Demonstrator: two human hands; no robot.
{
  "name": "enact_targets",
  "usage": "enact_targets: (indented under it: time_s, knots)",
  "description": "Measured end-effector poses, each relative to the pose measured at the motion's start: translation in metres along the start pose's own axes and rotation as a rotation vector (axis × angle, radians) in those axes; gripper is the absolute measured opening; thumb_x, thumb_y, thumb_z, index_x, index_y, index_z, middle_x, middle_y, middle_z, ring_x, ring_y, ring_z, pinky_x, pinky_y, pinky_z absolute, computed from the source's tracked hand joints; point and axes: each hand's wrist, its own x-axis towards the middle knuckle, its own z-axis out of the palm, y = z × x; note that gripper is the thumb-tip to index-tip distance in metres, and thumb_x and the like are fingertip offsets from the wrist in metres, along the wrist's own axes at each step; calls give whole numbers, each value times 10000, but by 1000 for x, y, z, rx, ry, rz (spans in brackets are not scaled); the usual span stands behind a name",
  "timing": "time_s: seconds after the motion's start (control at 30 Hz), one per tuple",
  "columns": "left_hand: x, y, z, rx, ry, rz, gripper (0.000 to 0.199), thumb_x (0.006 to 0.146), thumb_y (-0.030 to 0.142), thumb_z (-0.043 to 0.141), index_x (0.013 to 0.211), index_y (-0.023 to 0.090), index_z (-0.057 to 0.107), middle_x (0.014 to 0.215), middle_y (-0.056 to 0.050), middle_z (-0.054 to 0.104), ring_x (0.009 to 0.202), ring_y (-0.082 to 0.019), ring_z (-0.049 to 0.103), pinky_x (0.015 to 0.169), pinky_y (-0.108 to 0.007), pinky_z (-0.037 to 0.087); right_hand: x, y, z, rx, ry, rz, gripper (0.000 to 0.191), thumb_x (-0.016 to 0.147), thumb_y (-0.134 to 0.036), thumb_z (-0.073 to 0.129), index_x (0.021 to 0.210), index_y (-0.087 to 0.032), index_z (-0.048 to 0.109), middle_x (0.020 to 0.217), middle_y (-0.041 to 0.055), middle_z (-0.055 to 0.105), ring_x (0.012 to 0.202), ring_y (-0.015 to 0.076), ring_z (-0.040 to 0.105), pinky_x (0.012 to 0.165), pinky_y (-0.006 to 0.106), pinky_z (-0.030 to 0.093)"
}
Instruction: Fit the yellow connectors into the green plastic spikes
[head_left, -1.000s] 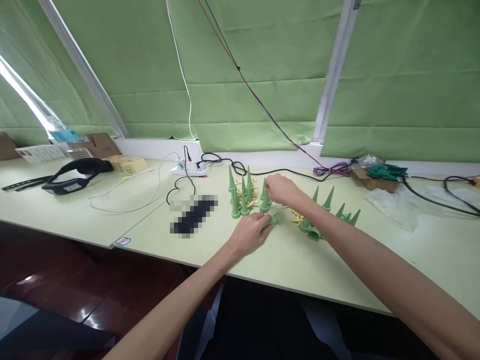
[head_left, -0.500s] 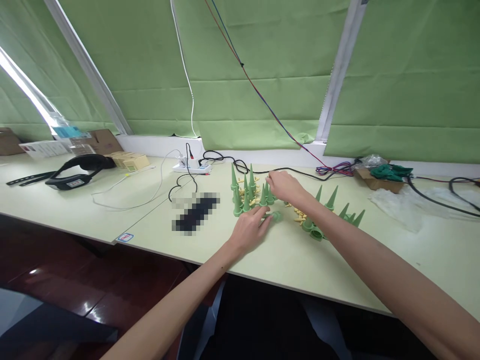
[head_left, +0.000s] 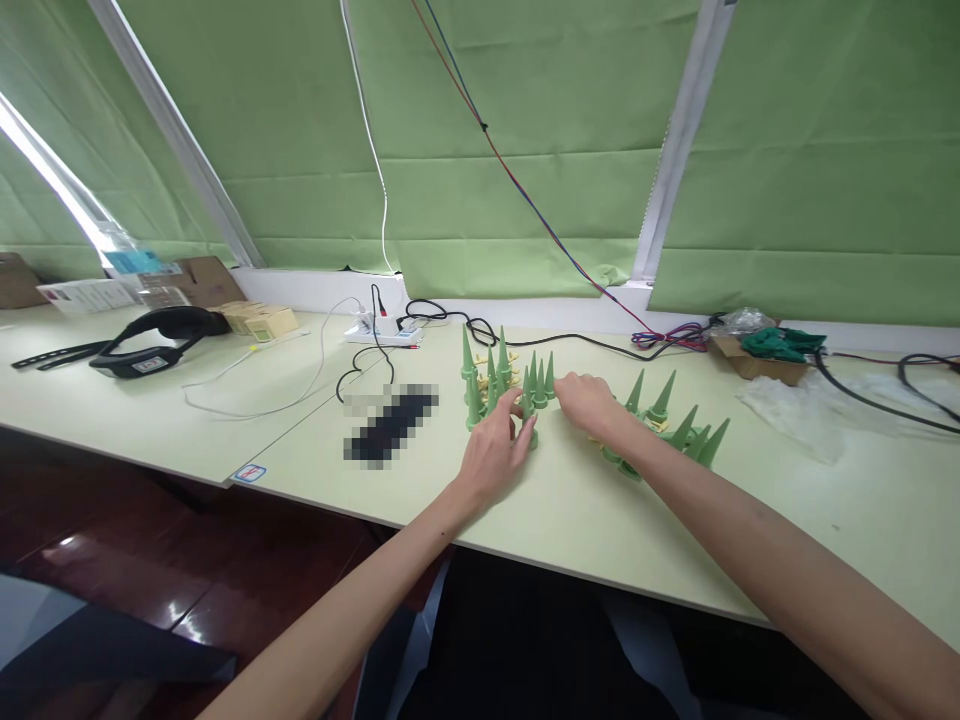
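Note:
My left hand [head_left: 489,447] is closed round a green pointed cone [head_left: 528,408], which stands upright between its thumb and fingers. Just behind it, several green cones stand in a close row [head_left: 540,385]. To the left is a block of upright green cones [head_left: 473,400] with small yellow pegged pieces [head_left: 513,362] among them. My right hand [head_left: 586,402] is curled shut on the right side of the row; what its fingers hold, if anything, is hidden. Under the right forearm, more green cones [head_left: 661,398], some tilted, are partly covered, with yellow bits [head_left: 660,426] beside them.
A power strip [head_left: 384,332] with black cables lies at the back. On the left are a black headset [head_left: 154,345] and yellow boxes [head_left: 270,322]. A blurred dark object [head_left: 390,428] lies left of my hand. Plastic bags [head_left: 795,415] and a small carton [head_left: 765,368] are at right.
The cone that lay by my left hand now stands upright in its fingers. My right hand has moved right and nearer, away from the row of cones.

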Motion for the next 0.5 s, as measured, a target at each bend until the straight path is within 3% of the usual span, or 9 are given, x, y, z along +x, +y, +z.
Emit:
enact_targets:
  time_s: [0.3, 0.5]
  knots:
    - [3, 2, -1, -38, -137, -70, 256, 955, 283, 461, 1198, 213, 422, 924, -27, 659, 679, -141, 605, 636, -267, 461, -2, 6, -12, -11, -51, 8, 345, 868, -19, 432, 1122, -124, 643, 1098, 192, 644, 1036, 266, 656, 759, 299, 484]
    - [4, 3, -2, -42, -188, -112, 246, 944, 290, 458, 1175, 202, 452, 895, -36, 654, 684, -160, 599, 626, -282, 449, 4, 12, -19, -15, -167, 24, 281, 724, -72, 676, 999, -123, 701, 997, 170, 685, 901, 263, 698, 715, 299, 510]
